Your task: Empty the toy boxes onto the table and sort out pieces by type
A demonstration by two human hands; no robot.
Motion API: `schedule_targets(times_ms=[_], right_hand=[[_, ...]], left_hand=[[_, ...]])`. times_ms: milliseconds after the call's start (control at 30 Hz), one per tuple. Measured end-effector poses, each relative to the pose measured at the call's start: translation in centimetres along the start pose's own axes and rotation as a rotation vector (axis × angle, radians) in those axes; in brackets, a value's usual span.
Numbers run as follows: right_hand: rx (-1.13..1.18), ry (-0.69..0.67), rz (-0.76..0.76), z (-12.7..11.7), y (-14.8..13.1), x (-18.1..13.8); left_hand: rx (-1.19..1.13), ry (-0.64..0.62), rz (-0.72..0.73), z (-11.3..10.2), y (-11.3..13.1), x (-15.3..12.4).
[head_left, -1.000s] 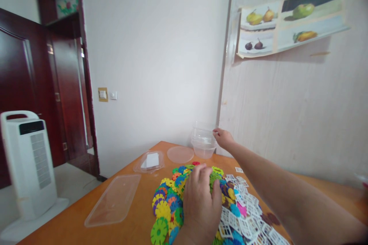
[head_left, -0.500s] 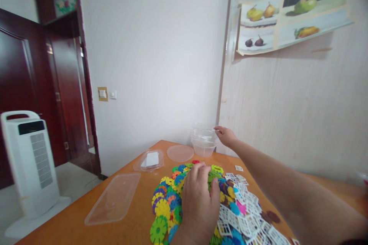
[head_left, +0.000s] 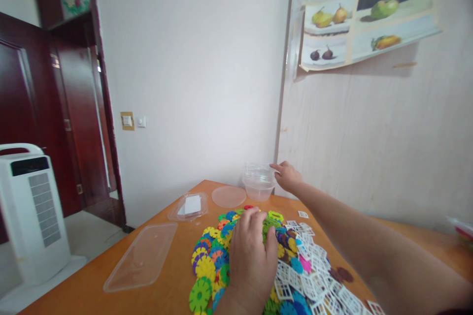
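My left hand (head_left: 251, 251) lies palm down over a heap of colourful notched plastic discs (head_left: 205, 267), fingers stretched and thumb apart. What is under its palm is hidden. At the far end of the table my right hand (head_left: 287, 177) reaches to a stack of clear plastic containers (head_left: 258, 189). Its index finger points out and touches the stack's right rim, while the other fingers are partly bent and hold nothing visible. White window-shaped plastic pieces (head_left: 314, 275) cover the right side of the heap.
On the orange table (head_left: 166, 300) lie a rectangular clear lid (head_left: 142, 258), a round lid (head_left: 229, 197) and another clear lid (head_left: 175, 211) with a white paper (head_left: 192, 204) on it. Brown discs (head_left: 344, 274) sit at the right. Behind the stack rises a wall (head_left: 199, 83).
The top container sits lower in the stack. My right hand has loosened from a pinch on its rim to a pointing finger. My left hand stays on the heap; the view shifts slightly.
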State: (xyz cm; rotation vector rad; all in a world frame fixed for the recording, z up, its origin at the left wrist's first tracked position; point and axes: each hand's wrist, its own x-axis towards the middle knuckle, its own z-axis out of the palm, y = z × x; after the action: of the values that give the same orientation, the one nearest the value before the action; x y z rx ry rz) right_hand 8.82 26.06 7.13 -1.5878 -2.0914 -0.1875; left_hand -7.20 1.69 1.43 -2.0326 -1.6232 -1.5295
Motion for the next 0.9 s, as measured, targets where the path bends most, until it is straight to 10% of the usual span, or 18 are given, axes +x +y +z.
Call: schedule_targets(times_ms=[500, 900], right_hand=[[0.026, 0.023, -0.01, -3.9, 1.0, -2.8], [0.009, -0.481, 0.284, -13.7, 10.9, -21.8]], left_hand=[[-0.002, 0.047, 0.036, -0.4, -0.5, 0.3], [-0.084, 0.081, 0.089, -1.4, 0.0, 1.6]])
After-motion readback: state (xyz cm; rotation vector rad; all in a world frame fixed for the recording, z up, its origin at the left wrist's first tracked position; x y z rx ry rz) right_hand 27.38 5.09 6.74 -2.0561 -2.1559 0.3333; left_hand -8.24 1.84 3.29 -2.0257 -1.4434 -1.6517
